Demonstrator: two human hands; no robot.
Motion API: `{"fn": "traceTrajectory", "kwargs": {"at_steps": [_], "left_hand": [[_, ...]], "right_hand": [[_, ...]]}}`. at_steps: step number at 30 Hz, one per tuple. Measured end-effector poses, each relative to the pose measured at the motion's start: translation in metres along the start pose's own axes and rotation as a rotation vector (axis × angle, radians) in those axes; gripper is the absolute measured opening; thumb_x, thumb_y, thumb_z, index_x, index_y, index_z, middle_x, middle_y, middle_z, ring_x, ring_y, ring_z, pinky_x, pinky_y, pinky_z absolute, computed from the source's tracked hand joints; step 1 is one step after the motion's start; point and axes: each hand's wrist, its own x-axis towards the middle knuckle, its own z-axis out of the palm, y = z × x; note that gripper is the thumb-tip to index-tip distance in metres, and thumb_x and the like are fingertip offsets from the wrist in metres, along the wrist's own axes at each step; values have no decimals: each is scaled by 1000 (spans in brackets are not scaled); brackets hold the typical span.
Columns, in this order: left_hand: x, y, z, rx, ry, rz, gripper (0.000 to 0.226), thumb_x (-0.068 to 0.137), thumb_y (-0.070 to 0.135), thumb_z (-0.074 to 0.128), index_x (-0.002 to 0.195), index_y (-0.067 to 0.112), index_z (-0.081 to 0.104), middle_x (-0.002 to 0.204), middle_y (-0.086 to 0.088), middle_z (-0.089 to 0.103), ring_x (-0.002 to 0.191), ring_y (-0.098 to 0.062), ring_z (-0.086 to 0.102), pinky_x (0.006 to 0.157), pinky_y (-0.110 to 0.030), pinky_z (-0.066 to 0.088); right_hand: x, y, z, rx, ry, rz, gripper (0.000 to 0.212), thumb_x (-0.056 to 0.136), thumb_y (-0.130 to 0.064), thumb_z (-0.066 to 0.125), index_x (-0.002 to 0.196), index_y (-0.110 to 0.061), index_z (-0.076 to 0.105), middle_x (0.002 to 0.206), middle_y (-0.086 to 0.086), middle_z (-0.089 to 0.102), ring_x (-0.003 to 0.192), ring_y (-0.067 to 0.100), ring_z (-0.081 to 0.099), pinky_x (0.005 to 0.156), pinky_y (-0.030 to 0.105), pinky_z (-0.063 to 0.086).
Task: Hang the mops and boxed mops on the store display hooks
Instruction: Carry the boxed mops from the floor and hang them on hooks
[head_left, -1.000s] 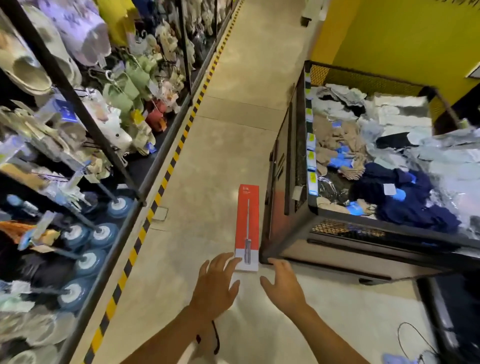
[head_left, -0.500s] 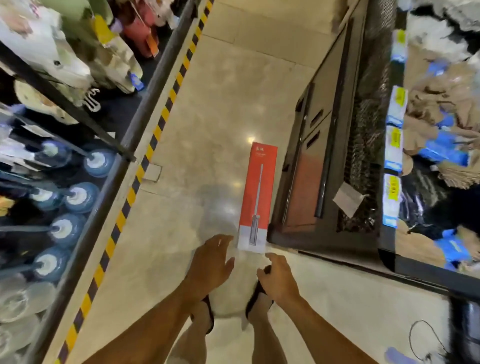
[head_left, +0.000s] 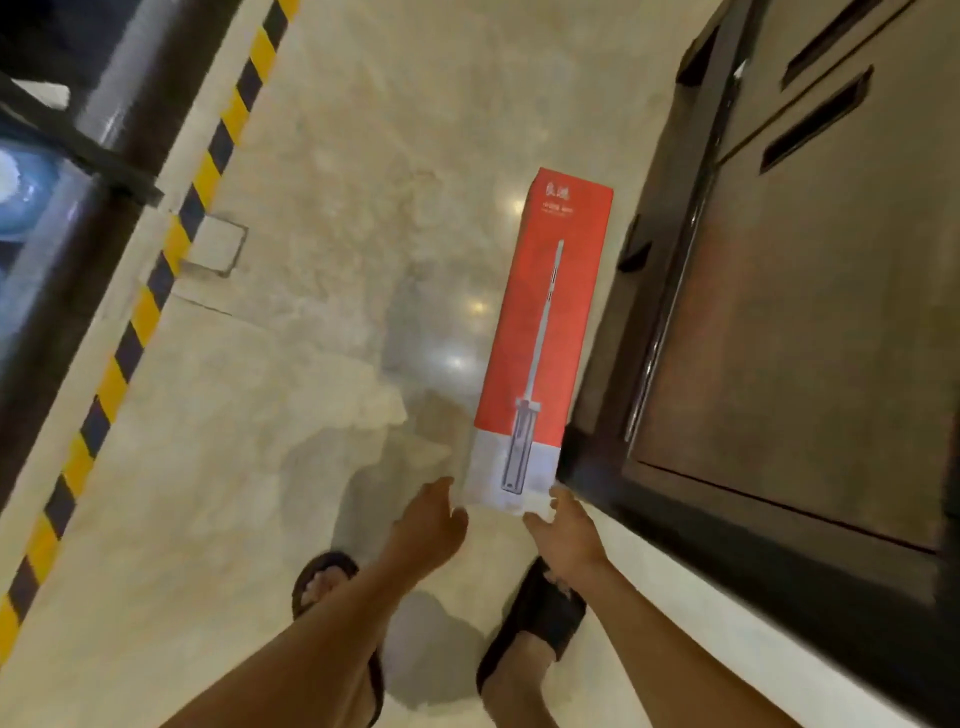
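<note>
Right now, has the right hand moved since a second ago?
Yes. The right hand has gone forward to the boxed mop's near end, toward the dark cabinet's corner.

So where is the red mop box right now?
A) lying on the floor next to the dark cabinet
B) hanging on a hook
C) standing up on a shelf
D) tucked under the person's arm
A: the red mop box lies flat on the floor tiles beside the dark cabinet, with the left hand and right hand at its near white end.
</note>
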Motion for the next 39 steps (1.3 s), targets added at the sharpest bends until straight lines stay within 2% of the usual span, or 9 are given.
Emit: {"fn": "traceTrajectory", "kwargs": {"at_steps": [5,14,17,21,25,28,31,34,39], "left_hand": [[93,-9,19,-189,-43,-108,53,110,26,41,159,5,33,160,-16,44,147,-31,44,116,-33,36],[150,3,46,-792,-107,16,74,101,62,40,144,2,51,135,-9,65,123,-17,65,111,-43,43],[135,-5,50,-655,-101,-96,72,106,63,31,161,18,32,166,-10,37,153,-29,37,126,-43,29],[96,-15,40,-411,57,-161,68,100,72,30,156,34,41,149,-13,59,133,-39,57,113,-44,44],[60,-14,5,-422,-27,-240,67,102,66,41,154,25,47,156,-12,51,144,-34,47,118,-45,39],[28,-13,-22,-453,-18,-287,87,74,87,56,130,22,68,129,-11,70,115,-33,68,107,-44,51],[-8,-6,-44,-633,1,-319,69,80,69,75,121,14,62,117,-13,72,88,-22,71,82,-42,60],[-30,-2,-59,-642,-7,-313,64,86,62,74,126,15,56,112,-9,70,86,-23,71,65,-33,55],[-52,22,-93,-700,-87,-345,42,87,51,78,100,13,68,92,-7,72,80,-26,71,58,-33,55]], "right_hand": [[85,12,12,59,-8,63,61,100,-26,64,154,-11,40,155,6,49,143,27,48,112,35,41],[142,16,34,242,154,192,38,101,-14,45,138,-17,53,124,10,64,107,31,60,92,36,47],[128,14,40,284,153,235,41,103,-27,44,143,-17,51,133,10,62,118,33,59,101,38,46],[90,8,45,326,160,259,46,105,-34,45,148,-18,47,146,12,54,129,34,55,108,40,42],[32,5,45,297,138,205,34,101,-42,46,120,-18,62,122,13,65,107,33,63,102,48,51],[-14,-4,40,294,102,201,37,97,-48,48,116,-21,64,113,9,69,107,32,66,99,50,53],[-57,-29,32,348,78,217,29,101,-43,53,119,-23,64,114,3,67,104,26,64,92,38,51],[-85,-48,26,435,71,237,25,103,-38,56,123,-24,61,120,2,67,100,21,64,82,32,51],[-114,-74,11,426,56,208,30,104,-42,53,127,-23,61,125,1,67,112,24,65,101,42,55]]}}
